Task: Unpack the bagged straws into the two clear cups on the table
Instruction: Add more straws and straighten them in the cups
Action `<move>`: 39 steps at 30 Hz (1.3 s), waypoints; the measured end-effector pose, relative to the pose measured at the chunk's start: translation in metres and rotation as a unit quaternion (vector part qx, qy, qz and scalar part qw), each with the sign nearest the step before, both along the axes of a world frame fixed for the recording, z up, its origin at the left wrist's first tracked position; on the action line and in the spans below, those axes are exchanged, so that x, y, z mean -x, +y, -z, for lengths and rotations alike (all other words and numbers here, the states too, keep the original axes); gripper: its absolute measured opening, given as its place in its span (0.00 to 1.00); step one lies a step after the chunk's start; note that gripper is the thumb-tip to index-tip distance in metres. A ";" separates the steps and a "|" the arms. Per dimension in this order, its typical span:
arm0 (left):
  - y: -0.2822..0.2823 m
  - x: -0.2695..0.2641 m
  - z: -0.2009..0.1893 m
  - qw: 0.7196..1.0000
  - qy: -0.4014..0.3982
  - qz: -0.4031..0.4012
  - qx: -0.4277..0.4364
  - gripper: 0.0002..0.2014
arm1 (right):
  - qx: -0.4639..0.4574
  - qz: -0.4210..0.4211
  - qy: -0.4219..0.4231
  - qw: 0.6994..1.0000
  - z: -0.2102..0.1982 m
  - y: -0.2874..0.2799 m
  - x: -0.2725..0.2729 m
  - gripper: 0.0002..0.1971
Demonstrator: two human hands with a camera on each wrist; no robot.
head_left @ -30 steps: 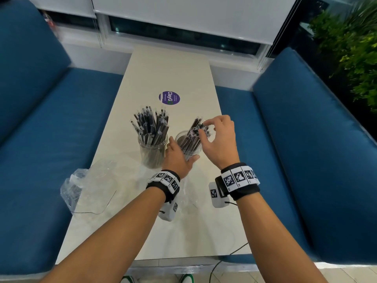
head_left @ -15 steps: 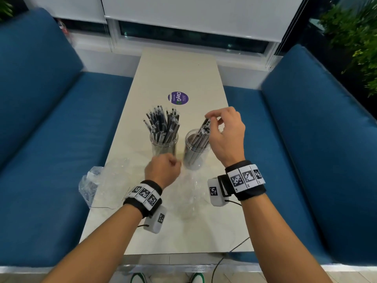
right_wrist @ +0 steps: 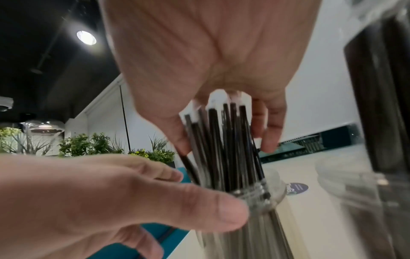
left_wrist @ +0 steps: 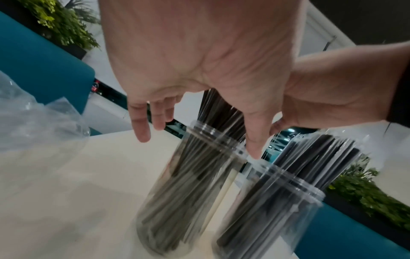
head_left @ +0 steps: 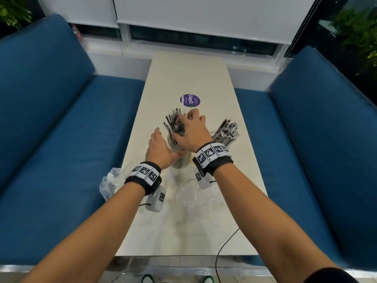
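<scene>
Two clear cups stand mid-table, each full of black wrapped straws. My right hand [head_left: 187, 127] reaches over the left cup [head_left: 180, 160] and curls round the tops of its straws [head_left: 173, 121]; the right wrist view shows thumb and fingers closing on the bunch of straws [right_wrist: 224, 149]. My left hand [head_left: 163, 146] is spread beside that cup; the left wrist view shows its fingers [left_wrist: 142, 131] straight, off the left cup [left_wrist: 184, 184], with the thumb at the rim. The right cup [head_left: 229, 139] stands untouched with its straws [head_left: 227, 129].
An empty clear bag [head_left: 110, 182] hangs over the table's left edge, and more crumpled clear plastic [head_left: 193, 197] lies under my wrists. A purple sticker [head_left: 190, 100] lies beyond the cups. Blue sofas [head_left: 61, 119] flank the table [head_left: 189, 74]. A black cable [head_left: 224, 248] runs off the front edge.
My right hand left the right cup's straws and crossed to the left cup's bunch. My left hand opened from a fist and rose beside the left cup.
</scene>
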State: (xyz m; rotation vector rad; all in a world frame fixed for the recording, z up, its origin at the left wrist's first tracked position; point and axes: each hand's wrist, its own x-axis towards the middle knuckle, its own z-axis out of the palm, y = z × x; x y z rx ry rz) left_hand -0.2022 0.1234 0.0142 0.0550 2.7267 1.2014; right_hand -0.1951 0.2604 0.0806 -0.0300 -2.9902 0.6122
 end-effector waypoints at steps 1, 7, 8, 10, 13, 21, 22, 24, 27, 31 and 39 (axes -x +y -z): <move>0.003 0.005 0.002 1.000 -0.016 0.005 -0.012 0.73 | 0.016 0.007 0.017 1.000 0.004 -0.002 0.001 0.21; 0.014 0.018 0.014 0.995 -0.021 0.031 -0.090 0.52 | 0.107 0.019 0.059 0.992 0.004 -0.002 0.007 0.12; 0.015 0.018 0.016 0.995 -0.007 0.034 -0.093 0.45 | 0.129 0.030 0.086 0.987 0.002 0.000 0.007 0.11; 0.015 0.019 0.018 0.995 0.006 0.037 -0.092 0.40 | 0.164 0.055 0.148 0.974 -0.002 0.004 0.001 0.12; 0.013 0.019 0.021 0.995 0.004 0.040 -0.088 0.42 | 0.130 0.037 0.105 0.985 0.005 0.005 -0.015 0.24; 0.014 0.027 0.031 0.996 0.029 0.055 -0.061 0.48 | -0.016 0.030 0.171 0.985 -0.007 0.014 -0.009 0.39; 0.015 0.028 0.033 0.996 0.023 0.052 -0.070 0.47 | -0.029 0.018 0.138 0.990 -0.006 0.012 -0.004 0.41; 0.015 0.030 0.041 0.995 0.016 0.054 -0.081 0.43 | -0.015 -0.014 0.050 0.999 0.003 0.006 0.008 0.38; 0.015 0.029 0.032 0.996 -0.006 0.038 -0.084 0.49 | 0.068 -0.035 0.048 0.996 0.013 0.000 0.017 0.14; 0.017 0.023 0.025 0.995 0.006 0.035 -0.090 0.52 | 0.122 0.014 0.188 0.974 0.012 0.006 0.010 0.06; 0.015 0.027 0.038 0.995 0.034 0.048 -0.081 0.52 | 0.024 0.034 0.192 0.980 0.001 0.013 -0.008 0.27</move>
